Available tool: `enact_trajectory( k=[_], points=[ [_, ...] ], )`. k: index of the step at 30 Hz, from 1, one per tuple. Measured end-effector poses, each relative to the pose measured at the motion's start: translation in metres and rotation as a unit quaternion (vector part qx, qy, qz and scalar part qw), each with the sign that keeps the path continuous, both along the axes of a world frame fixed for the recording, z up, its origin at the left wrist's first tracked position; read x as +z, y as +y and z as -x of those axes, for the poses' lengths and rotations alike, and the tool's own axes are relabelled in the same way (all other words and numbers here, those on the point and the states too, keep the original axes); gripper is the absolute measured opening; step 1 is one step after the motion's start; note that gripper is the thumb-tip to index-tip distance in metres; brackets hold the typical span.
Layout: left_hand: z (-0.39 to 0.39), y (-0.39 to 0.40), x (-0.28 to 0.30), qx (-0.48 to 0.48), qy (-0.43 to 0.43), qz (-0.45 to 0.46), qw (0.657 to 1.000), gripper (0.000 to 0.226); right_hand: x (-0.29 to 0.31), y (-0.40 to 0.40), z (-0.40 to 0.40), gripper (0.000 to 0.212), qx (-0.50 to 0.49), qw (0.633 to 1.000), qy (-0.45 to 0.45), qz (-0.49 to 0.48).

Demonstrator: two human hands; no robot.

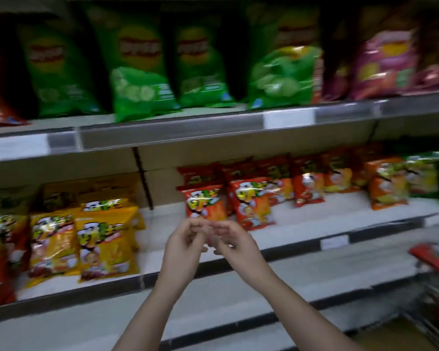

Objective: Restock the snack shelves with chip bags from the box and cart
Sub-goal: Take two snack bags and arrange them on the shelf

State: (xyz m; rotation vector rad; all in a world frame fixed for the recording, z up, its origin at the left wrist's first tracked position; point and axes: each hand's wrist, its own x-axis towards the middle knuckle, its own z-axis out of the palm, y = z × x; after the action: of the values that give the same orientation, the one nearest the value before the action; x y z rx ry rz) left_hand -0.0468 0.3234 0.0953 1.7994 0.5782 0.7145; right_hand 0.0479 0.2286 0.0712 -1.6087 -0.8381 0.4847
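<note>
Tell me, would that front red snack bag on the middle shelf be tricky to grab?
Probably not heavy: the red snack bag looks puffed with air. Its glossy film shows glare, so it may slip or crumple. Standing upright unsupported, it would likely tip if nudged.

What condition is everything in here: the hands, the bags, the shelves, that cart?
left hand: raised before the shelf, fingers loosely curled, holding nothing.
right hand: raised beside it, fingertips meeting, holding nothing.
red snack bags: upright, thin row.
yellow snack bags: upright, leaning together.
green chip bags: upright, top shelf well filled.
middle shelf: partly bare.
red cart: parked at right, contents unclear.
</note>
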Motion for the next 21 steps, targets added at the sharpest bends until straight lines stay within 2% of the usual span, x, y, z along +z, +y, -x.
enact_trajectory(
  k=[5, 10, 16, 21],
  points=[
    [-0.083, -0.151, 0.019, -0.102, -0.006, 0.036, 0.994, 0.016, 0.024, -0.163, -0.059, 0.006, -0.092, 0.995, -0.011, -0.021],
    [-0.156, -0.306, 0.027, -0.186, 0.006, 0.1, 0.977, 0.015, 0.024, -0.322, -0.116, 0.005, -0.194, 0.981, 0.004, -0.012],
    [-0.217, -0.42, 0.022, -0.253, 0.046, 0.132, 0.957, 0.014, 0.016, -0.441, -0.165, 0.01, -0.254, 0.967, 0.03, -0.006],
    [-0.273, -0.471, 0.014, -0.303, 0.099, 0.138, 0.938, 0.015, -0.001, -0.503, -0.205, 0.016, -0.287, 0.956, 0.057, 0.019]
  ],
)
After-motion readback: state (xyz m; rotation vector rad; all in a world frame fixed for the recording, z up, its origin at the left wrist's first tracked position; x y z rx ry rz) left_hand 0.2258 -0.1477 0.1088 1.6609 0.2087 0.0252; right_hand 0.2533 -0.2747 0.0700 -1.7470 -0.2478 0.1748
